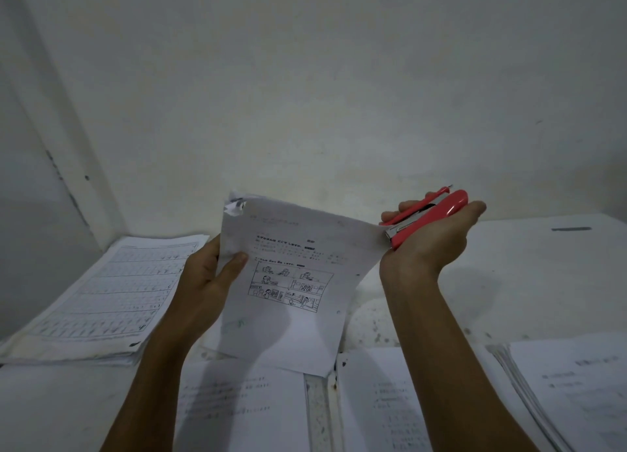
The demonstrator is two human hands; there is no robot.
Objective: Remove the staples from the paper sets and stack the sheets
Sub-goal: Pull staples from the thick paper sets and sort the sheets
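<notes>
My left hand (212,275) grips the left edge of a paper set (291,278) held up in the middle of the view. Its top sheet shows printed text and a comic-strip drawing, and its top left corner (234,205) is crumpled and torn. My right hand (431,238) is palm up to the right of the set, holding a red stapler (428,218). The stapler's metal end sits right at the set's upper right corner. No staple can be made out.
A thick stack of lined sheets (101,295) lies at the left on the white surface (529,275). More printed sheets (237,407) lie below my arms, and another stack (573,387) fans out at the lower right. A white wall rises behind.
</notes>
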